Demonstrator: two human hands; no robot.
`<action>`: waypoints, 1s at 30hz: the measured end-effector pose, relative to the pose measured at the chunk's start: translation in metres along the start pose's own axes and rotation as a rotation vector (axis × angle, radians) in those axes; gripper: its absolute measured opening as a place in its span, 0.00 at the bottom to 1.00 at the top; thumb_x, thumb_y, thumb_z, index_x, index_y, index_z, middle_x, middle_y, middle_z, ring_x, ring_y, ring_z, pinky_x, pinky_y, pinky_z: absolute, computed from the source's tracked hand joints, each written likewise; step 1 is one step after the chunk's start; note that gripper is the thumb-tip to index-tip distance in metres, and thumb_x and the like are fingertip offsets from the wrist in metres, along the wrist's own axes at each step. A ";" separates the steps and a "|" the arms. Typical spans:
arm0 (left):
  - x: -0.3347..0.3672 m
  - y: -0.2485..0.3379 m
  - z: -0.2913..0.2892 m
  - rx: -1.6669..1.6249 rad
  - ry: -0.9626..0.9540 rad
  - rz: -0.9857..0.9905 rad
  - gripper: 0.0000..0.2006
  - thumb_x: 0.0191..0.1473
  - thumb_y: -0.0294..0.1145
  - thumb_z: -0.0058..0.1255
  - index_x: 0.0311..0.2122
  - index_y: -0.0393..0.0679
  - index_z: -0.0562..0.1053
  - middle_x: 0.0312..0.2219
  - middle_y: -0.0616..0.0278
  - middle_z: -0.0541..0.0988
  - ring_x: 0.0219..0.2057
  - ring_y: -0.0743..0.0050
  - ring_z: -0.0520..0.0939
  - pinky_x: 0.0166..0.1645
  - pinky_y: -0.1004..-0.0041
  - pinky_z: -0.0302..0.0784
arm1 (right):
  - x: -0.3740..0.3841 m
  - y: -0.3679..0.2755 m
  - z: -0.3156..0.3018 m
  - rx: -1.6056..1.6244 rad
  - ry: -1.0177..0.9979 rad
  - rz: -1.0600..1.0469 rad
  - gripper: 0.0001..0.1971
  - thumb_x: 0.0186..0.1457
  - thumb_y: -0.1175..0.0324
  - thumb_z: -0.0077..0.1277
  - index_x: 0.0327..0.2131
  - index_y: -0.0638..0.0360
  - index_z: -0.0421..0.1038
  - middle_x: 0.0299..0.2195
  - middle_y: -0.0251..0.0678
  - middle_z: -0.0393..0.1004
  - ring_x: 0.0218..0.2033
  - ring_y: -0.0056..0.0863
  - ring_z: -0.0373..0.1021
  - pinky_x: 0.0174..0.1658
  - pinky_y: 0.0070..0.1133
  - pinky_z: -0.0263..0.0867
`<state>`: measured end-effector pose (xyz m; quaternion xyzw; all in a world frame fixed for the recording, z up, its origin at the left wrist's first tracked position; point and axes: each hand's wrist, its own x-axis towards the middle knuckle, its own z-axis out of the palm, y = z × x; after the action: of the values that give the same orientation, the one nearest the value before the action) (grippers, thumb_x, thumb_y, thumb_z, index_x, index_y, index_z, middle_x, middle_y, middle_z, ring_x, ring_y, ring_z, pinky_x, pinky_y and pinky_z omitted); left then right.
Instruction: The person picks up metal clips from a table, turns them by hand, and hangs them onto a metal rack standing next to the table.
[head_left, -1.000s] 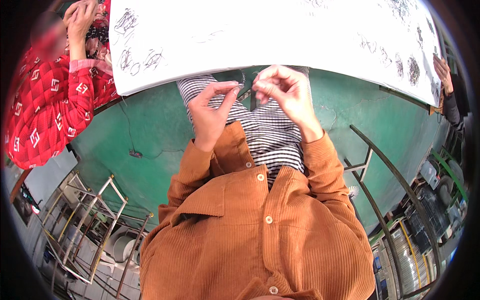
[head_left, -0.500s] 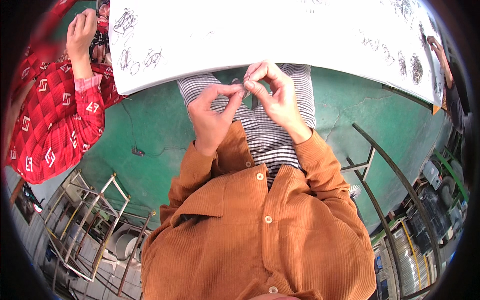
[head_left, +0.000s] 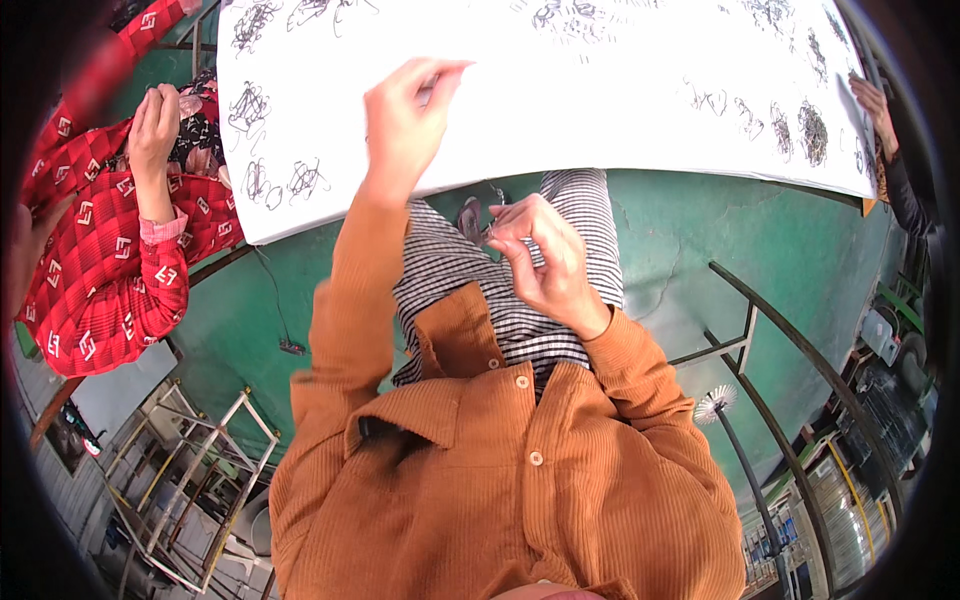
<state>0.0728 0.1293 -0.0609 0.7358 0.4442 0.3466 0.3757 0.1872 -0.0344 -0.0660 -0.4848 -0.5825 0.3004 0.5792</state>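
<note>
My left hand (head_left: 405,125) is held out over the near edge of the white table (head_left: 440,110). Its thumb and forefinger come together in a pinch, slightly blurred, and anything between the tips is too small to make out. Above my striped lap, my right hand (head_left: 548,258) is closed, thumb against bent fingers; whatever it pinches cannot be made out. Loose tangles of thin black strands lie on the tabletop, one pile (head_left: 247,105) at the left and a denser one (head_left: 812,132) at the right. Short dark pieces (head_left: 575,22) are scattered at the far middle.
A person in a red patterned top (head_left: 110,270) sits at the left, one hand raised by the table corner. Another person's hand (head_left: 875,110) rests at the right edge. Metal frames (head_left: 190,480) stand behind on the left; dark rails (head_left: 800,350) run along the right.
My left hand has parted from the right and moved forward over the table. My right hand has dropped slightly nearer my body, still pinched. The view takes in more of the tabletop.
</note>
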 end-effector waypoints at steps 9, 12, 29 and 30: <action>0.071 -0.035 0.083 0.561 -0.005 0.365 0.11 0.50 0.20 0.49 0.37 0.44 0.79 0.29 0.58 0.78 0.35 0.59 0.79 0.41 0.69 0.76 | -0.017 0.005 -0.009 0.010 -0.040 0.004 0.07 0.45 0.86 0.51 0.26 0.63 0.66 0.24 0.39 0.68 0.28 0.38 0.69 0.37 0.29 0.71; 0.042 -0.030 0.067 0.521 -0.090 0.354 0.12 0.49 0.20 0.49 0.39 0.44 0.78 0.30 0.59 0.76 0.36 0.58 0.78 0.42 0.66 0.76 | -0.020 0.009 -0.010 0.021 -0.058 0.020 0.07 0.45 0.85 0.51 0.26 0.63 0.66 0.24 0.39 0.68 0.29 0.39 0.69 0.36 0.28 0.70; -0.046 0.007 0.000 -0.441 -0.182 -0.306 0.08 0.54 0.20 0.52 0.40 0.32 0.75 0.34 0.56 0.80 0.36 0.67 0.82 0.42 0.73 0.80 | -0.020 -0.001 -0.009 -0.070 -0.035 0.010 0.07 0.44 0.86 0.52 0.26 0.64 0.66 0.25 0.41 0.68 0.29 0.39 0.69 0.33 0.28 0.66; -0.059 0.023 -0.012 -0.520 -0.166 -0.371 0.08 0.54 0.20 0.52 0.40 0.30 0.74 0.35 0.55 0.80 0.37 0.68 0.82 0.42 0.74 0.80 | -0.019 -0.004 -0.007 -0.063 -0.030 0.020 0.07 0.44 0.86 0.52 0.26 0.64 0.66 0.24 0.41 0.68 0.28 0.39 0.69 0.33 0.28 0.66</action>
<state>0.0500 0.0713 -0.0458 0.5473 0.4351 0.3128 0.6429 0.1900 -0.0546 -0.0685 -0.5040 -0.5953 0.2951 0.5519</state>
